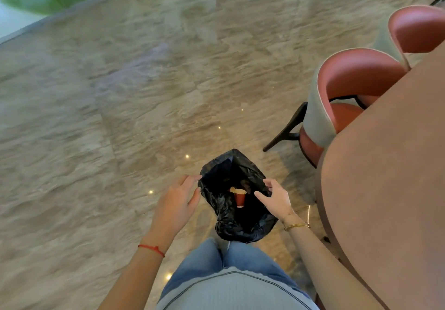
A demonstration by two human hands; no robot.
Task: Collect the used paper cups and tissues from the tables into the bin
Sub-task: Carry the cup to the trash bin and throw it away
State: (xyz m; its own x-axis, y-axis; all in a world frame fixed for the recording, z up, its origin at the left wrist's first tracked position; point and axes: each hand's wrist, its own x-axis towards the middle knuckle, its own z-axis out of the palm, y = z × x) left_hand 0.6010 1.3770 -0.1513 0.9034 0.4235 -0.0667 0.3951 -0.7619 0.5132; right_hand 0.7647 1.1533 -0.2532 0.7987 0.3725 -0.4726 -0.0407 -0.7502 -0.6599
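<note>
We take the black plastic bin bag [238,223] as our landmark. It stands open on the beige marble floor [120,117], just ahead of our knees. Inside it lies a red paper cup [240,198], beside some crumpled tissue [233,189]. Our left hand [177,204] is at the bag's left rim, our right hand [277,197] at its right rim. To the bag's right stands the brown counter [390,189], with two pink cushioned chairs [346,98] behind the bag, tucked against that counter.

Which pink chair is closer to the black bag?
The nearer pink chair, tucked at the table beside the bag. The other chair sits farther back.
</note>
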